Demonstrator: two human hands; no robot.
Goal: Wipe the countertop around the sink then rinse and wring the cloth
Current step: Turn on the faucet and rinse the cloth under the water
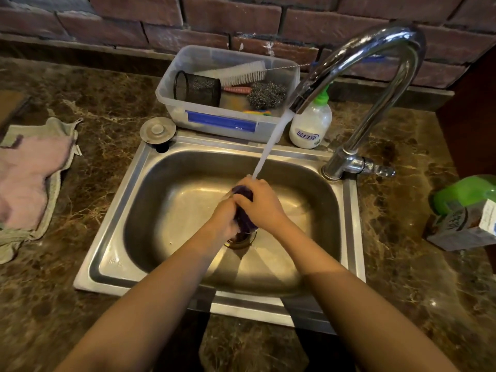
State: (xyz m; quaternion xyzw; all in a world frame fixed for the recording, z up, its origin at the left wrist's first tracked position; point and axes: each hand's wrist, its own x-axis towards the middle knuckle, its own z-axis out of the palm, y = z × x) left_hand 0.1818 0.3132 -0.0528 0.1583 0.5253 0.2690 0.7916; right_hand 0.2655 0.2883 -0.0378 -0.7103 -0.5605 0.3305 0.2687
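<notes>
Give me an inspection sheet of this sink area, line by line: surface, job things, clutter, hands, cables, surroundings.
Surface: brown marble countertop around a steel sink.
Job's things: purple cloth bunched under running water from the tap.
Clutter: clear tub holding a mesh cup, brush and steel scourer; soap bottle; sink plug; pink and grey rags; carton beside a green container.
Hands: left hand and right hand both grip the cloth over the drain.
Cables: nothing seen.
Surroundings: brick wall behind.
</notes>
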